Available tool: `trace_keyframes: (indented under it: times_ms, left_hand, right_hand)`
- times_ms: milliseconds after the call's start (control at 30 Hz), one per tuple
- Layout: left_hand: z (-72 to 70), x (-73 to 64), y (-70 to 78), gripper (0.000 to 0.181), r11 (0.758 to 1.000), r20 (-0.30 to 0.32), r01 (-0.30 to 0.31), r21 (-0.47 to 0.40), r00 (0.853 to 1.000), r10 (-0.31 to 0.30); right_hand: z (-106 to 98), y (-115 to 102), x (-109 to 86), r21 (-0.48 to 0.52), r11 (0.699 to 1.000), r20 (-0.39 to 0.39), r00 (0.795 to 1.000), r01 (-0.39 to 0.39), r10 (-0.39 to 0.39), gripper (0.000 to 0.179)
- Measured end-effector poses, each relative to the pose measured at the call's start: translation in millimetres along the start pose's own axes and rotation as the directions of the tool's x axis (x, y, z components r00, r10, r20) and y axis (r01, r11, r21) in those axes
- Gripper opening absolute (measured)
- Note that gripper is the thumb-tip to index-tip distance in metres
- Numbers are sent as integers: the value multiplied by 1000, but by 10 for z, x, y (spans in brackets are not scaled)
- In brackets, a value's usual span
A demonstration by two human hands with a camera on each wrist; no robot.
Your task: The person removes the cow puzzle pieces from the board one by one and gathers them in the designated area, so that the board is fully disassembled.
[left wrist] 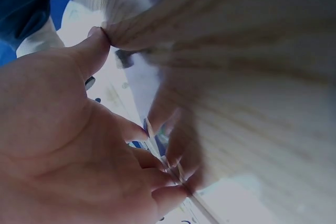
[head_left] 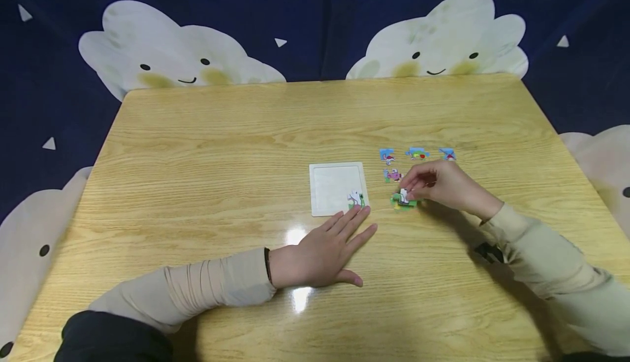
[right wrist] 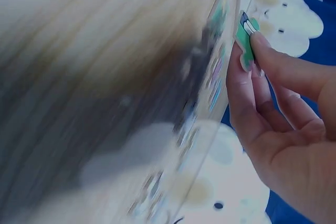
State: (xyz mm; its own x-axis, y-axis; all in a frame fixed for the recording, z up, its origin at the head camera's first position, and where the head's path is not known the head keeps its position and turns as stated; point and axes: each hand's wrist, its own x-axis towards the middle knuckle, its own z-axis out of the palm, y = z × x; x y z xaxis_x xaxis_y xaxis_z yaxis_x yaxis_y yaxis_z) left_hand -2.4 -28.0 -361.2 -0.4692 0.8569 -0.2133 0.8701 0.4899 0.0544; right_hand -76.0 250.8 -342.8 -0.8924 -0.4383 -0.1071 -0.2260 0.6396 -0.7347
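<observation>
My right hand pinches a green jigsaw piece with a white and dark figure on it, between thumb and fingers. The right wrist view shows this piece lifted off the tabletop. Beneath it in the head view, another green piece peeks out, partly covered. My left hand lies spread with straight fingers, its fingertips at the front right edge of a square white puzzle tray. Inside the tray's front right corner sits a piece with a white animal on green.
Behind my right hand lie several loose pieces: a blue one with red, a blue-green one, another blue one and a pink one. The wooden table ends at a dark blue cloud-patterned curtain.
</observation>
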Motion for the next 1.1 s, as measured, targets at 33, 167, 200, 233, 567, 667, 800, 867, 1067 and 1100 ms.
trace_keyframes:
  times_ms: [33, 167, 200, 233, 567, 667, 800, 867, 1067, 1100]
  left_hand:
    - [2, 0, 0, 93, 1000, -1, 0, -1, 1000, 0]
    - [3, -1, 1, 93, 1000, 5, 1, -4, 1000, -1]
    - [5, -1, 1, 93, 1000, 7, 3, -6, 1000, -3]
    - [5, -1, 2, 93, 1000, 9, 4, -6, 1000, -4]
    - [16, 2, 6, 93, 999, 4, 10, 38, 1000, -10]
    - [20, 4, 7, 93, 998, 5, 11, 56, 1000, -11]
    - [20, 5, 9, 93, 998, 10, 13, 55, 1000, -13]
    - [19, 6, 10, 93, 998, 13, 14, 54, 1000, -15]
    - [10, 4, 9, 93, 998, 17, 14, 56, 1000, -15]
    - [7, 4, 8, 93, 998, 16, 13, 55, 1000, -14]
  right_hand:
    - [-22, 33, -30, -2, 1000, -6, 1000, -3, 3, 14]
    - [-91, 155, -139, -28, 1000, -28, 1000, -12, 12, 17]
    - [-102, 182, -161, -38, 999, -32, 999, -16, 15, 18]
    - [-113, 202, -181, -43, 999, -34, 999, -23, 21, 17]
    - [-128, 289, -247, -136, 989, -54, 997, -54, 47, 17]
    - [-119, 290, -250, -170, 984, -61, 998, -44, 34, 19]
    - [-113, 289, -252, -166, 985, -55, 998, -49, 41, 19]
    - [-112, 290, -251, -161, 985, -51, 998, -56, 48, 19]
    - [-120, 292, -250, -174, 984, -66, 998, -34, 23, 19]
    - [-123, 287, -252, -181, 983, -76, 997, -21, 7, 19]
